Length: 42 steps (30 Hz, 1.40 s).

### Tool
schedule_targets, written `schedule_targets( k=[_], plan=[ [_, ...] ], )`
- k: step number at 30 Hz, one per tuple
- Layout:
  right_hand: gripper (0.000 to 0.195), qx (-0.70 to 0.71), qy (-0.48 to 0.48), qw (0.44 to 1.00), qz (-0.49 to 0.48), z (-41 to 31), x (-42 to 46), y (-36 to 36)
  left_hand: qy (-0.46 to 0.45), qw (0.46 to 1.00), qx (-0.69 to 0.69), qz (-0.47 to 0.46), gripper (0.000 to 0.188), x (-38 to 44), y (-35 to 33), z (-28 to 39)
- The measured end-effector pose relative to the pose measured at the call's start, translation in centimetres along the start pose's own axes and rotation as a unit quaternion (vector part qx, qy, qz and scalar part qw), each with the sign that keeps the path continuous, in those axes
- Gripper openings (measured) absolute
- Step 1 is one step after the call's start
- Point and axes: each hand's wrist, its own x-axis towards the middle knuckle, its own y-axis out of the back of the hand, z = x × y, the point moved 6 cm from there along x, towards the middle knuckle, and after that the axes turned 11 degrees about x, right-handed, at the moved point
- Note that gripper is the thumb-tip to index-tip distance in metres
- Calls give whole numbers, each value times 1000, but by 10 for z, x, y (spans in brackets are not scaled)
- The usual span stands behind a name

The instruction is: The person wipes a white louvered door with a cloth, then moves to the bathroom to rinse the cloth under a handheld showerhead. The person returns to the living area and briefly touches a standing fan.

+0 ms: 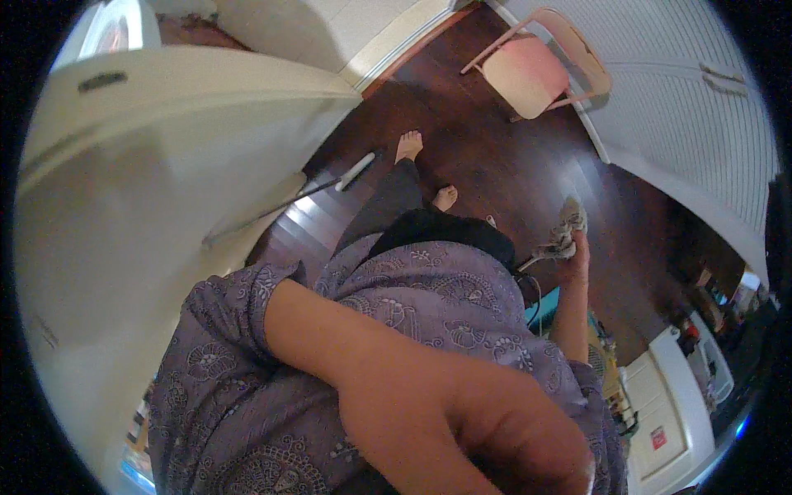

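My right hand [579, 255] hangs out at my right side, its fingers closed on a crumpled grey-beige fluffy cloth or duster [560, 238]. A thin pale rod [528, 264] pokes out beside the bundle; whether it belongs to it I cannot tell. Very near the camera, my left hand [495, 427] reaches across my chest with curled fingers. Its fingertips run past the lower edge of the view, so what it holds or touches is hidden. Below, my bare feet [409, 145] stand on a dark wood floor [445, 105].
At left rises a large cream appliance, perhaps a refrigerator [124, 216]. A thin pole with a pale flat head [356, 171] slants beside it. A pinkish folding chair [526, 74] stands ahead before white louvred doors [674, 111]. A teal object [541, 306] and a white cabinet [659, 402] are at right.
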Motion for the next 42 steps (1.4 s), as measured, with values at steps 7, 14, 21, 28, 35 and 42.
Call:
schedule_targets(
  k=[7, 14, 21, 28, 35, 42],
  plan=[
    [43, -79, -37, 994, -70, -6, 41, -25, -92, 985, 143, 37, 34, -30, 0, -41],
    [43, -87, -26, 982, -163, -14, 39, -26, -202, 976, 30, -77, 28, -43, -12, -81],
    [42, -96, -13, 980, -172, -17, 43, -16, -275, 941, 161, -119, 34, -41, -2, -115],
    [55, -9, 41, 994, -104, -56, 81, -56, -259, 834, 420, 249, 32, -101, -4, 21],
    [56, 0, 55, 973, -223, -105, 110, -193, -137, 632, 458, 610, 16, -217, 104, 130],
    [48, -12, 63, 958, -278, -138, 154, -329, -105, 576, 493, 643, 12, -173, 124, 270]
  ],
)
